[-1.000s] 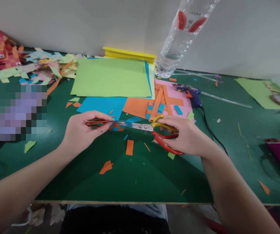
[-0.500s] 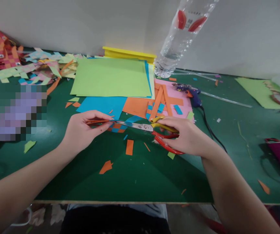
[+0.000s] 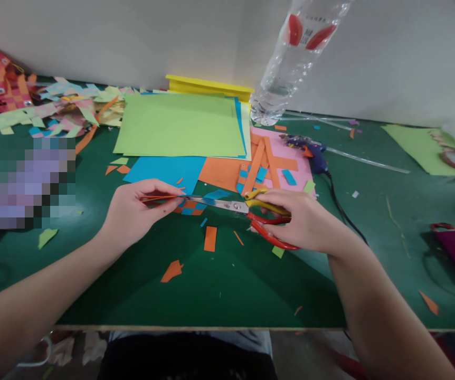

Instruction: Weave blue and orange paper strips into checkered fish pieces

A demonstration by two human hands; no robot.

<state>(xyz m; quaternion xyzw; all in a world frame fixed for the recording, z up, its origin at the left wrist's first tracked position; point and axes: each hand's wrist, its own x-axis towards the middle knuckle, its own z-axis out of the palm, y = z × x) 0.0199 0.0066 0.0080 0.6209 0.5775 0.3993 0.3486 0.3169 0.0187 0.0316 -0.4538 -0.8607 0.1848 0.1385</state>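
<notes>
And front and centre over the desk (image 3: 231, 301), the left hand (image 3: 142, 211), a paper piece (image 3: 160, 197) in it, is across from the right hand (image 3: 306, 219), scissors (image 3: 235, 206) bridging the two! Behind them sits the paper stack (image 3: 180, 126), the bottle (image 3: 281, 79) standing just off its right rear corner. Left of the stack, a heap of paper strips (image 3: 63, 108); right of it, the glue gun (image 3: 318, 157), and way out right, a lone sheet (image 3: 413, 148). Before the scissors, nearer the desk's front edge, lie loose scraps (image 3: 210, 239).
</notes>
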